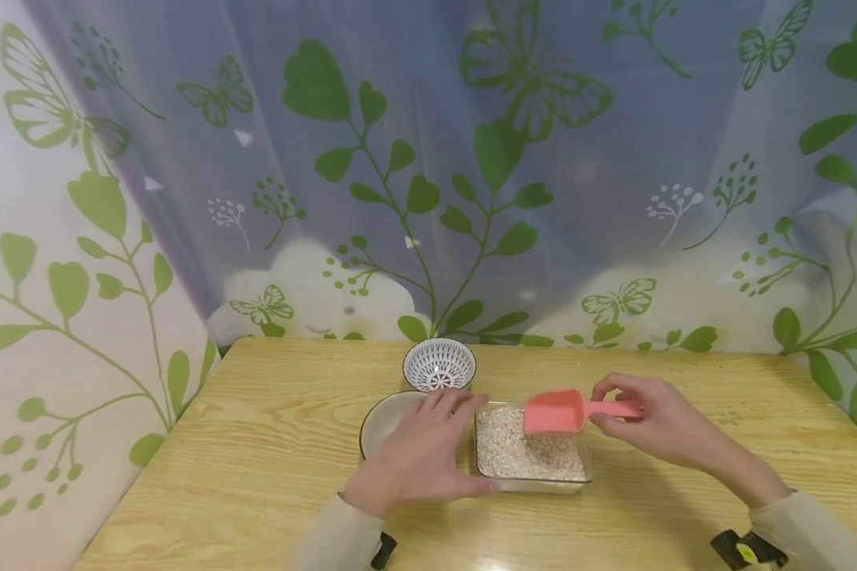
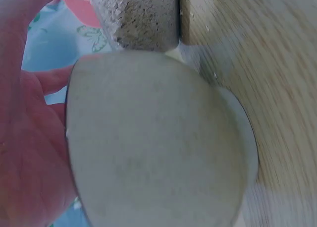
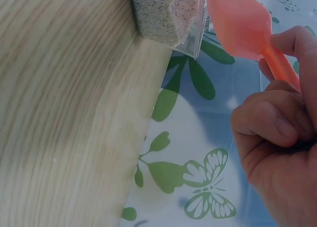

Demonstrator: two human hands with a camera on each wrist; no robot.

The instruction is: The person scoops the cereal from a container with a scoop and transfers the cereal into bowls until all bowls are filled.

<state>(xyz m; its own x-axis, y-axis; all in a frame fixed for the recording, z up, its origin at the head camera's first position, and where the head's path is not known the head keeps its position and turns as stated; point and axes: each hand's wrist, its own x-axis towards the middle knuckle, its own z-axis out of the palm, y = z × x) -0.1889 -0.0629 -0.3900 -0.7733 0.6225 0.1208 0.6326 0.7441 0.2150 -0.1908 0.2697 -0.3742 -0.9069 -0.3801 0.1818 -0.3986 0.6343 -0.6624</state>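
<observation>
My right hand [image 1: 653, 416] pinches the handle of a pink scoop [image 1: 553, 412]. The scoop's blade hangs over a clear rectangular container [image 1: 536, 485] filled with oats [image 1: 507, 444]; the right wrist view shows the scoop [image 3: 242, 24] above the container's top. My left hand [image 1: 428, 452] spreads over the container's left side, thumb at the near corner and a fingertip at the far corner. Its fingers look fairly straight. Beneath this hand, partly hidden, stands a cream bowl with a dark rim [image 1: 382, 424]; its pale side fills much of the left wrist view.
Behind the cream bowl sits a smaller patterned black-and-white bowl [image 1: 439, 365]. All of it stands on a wooden table [image 1: 271, 444]. A curtain with green leaves and butterflies [image 1: 414, 198] hangs along the table's back edge and left side.
</observation>
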